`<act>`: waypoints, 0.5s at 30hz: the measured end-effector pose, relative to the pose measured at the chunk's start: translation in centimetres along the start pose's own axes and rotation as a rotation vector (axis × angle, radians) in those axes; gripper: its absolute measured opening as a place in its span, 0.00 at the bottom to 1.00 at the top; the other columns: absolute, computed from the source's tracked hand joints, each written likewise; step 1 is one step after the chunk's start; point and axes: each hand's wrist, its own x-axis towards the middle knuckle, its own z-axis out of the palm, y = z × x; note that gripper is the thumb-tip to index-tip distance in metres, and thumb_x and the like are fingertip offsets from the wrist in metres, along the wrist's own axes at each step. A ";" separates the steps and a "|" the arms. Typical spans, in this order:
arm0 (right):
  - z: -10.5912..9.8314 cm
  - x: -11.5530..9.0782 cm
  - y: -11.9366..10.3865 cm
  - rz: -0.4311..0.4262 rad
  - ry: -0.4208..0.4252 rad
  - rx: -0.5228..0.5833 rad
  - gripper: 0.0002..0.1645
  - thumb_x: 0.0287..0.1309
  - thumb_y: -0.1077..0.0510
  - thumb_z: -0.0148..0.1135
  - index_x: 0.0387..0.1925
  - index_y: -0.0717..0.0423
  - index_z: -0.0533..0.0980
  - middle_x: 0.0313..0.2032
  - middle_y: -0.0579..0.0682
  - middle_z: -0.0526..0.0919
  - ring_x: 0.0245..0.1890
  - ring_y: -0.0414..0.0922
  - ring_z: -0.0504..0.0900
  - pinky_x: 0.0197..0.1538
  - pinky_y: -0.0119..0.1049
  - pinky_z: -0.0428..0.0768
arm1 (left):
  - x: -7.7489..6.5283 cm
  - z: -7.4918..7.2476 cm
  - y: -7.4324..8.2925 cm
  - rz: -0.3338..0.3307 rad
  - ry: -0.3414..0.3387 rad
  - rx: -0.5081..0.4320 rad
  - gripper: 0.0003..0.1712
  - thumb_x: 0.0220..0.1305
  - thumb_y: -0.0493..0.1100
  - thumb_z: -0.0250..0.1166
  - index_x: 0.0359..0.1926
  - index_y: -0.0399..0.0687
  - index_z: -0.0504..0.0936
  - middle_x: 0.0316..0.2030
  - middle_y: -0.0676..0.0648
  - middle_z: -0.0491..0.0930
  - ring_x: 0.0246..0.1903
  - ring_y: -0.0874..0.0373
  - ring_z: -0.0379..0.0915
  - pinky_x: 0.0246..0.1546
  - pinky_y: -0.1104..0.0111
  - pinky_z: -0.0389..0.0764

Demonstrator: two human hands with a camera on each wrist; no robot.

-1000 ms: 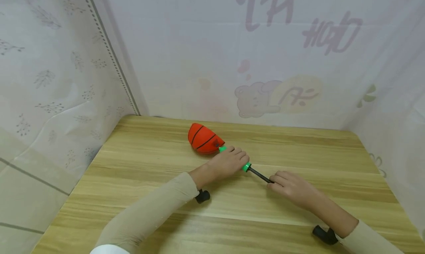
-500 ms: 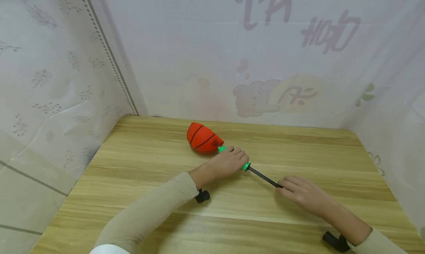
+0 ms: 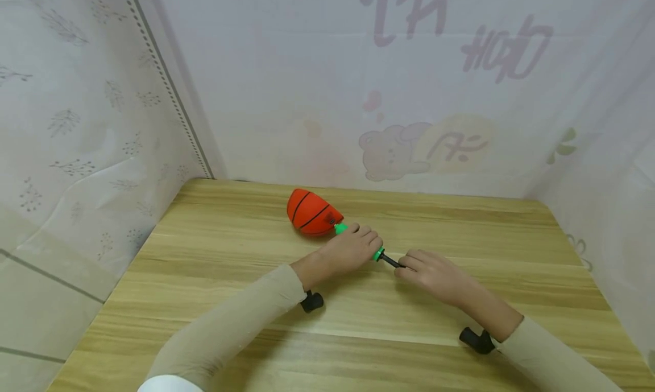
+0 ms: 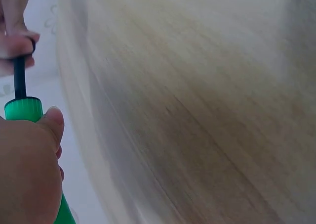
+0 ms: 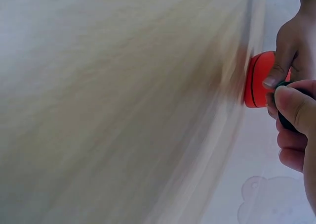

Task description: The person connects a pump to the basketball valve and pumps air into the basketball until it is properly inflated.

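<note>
A dented, half-collapsed red basketball (image 3: 310, 214) with black lines lies toward the back of the table. From its right side a hand pump (image 3: 378, 254) with a green barrel slants down to the right. My left hand (image 3: 352, 248) grips the barrel, its fingers wrapped around the green part, as the left wrist view confirms with the thumb along the barrel (image 4: 23, 109). My right hand (image 3: 432, 275) holds the pump's black handle (image 5: 285, 119) at the rod's end. Only a short piece of black rod (image 3: 391, 260) shows between the hands. The needle end is mostly hidden.
The wooden table (image 3: 245, 346) reaches back to a pale printed cloth wall (image 3: 286, 96). Another patterned cloth (image 3: 92, 130) hangs at the left. Black wrist-camera mounts (image 3: 312, 301) stick out below both forearms.
My right hand first drew the pump rod out to the lower right, then pushed it back toward the barrel, so less rod shows. The left hand and basketball stay nearly in place.
</note>
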 end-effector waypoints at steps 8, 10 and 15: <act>0.9 1.3 0.4 -0.009 0.043 -0.026 0.27 0.83 0.60 0.30 0.35 0.57 0.77 0.34 0.48 0.81 0.32 0.41 0.78 0.35 0.30 0.79 | 0.1 -0.3 -0.1 0.011 -0.011 -0.014 0.11 0.80 0.48 0.52 0.56 0.51 0.72 0.49 0.54 0.74 0.49 0.59 0.67 0.52 0.66 0.68; 0.8 1.3 0.4 -0.005 0.056 -0.023 0.27 0.82 0.60 0.30 0.35 0.57 0.77 0.34 0.48 0.81 0.32 0.42 0.78 0.35 0.30 0.79 | 0.1 -0.4 -0.3 0.008 -0.016 -0.019 0.12 0.80 0.49 0.52 0.56 0.51 0.72 0.49 0.54 0.74 0.50 0.59 0.67 0.52 0.66 0.68; 0.2 0.0 -0.1 0.013 0.055 -0.003 0.26 0.82 0.60 0.30 0.37 0.56 0.77 0.35 0.47 0.81 0.33 0.42 0.77 0.36 0.31 0.78 | 0.2 -0.6 -0.6 0.012 -0.019 -0.033 0.12 0.79 0.49 0.54 0.57 0.52 0.71 0.51 0.54 0.74 0.51 0.59 0.67 0.52 0.67 0.68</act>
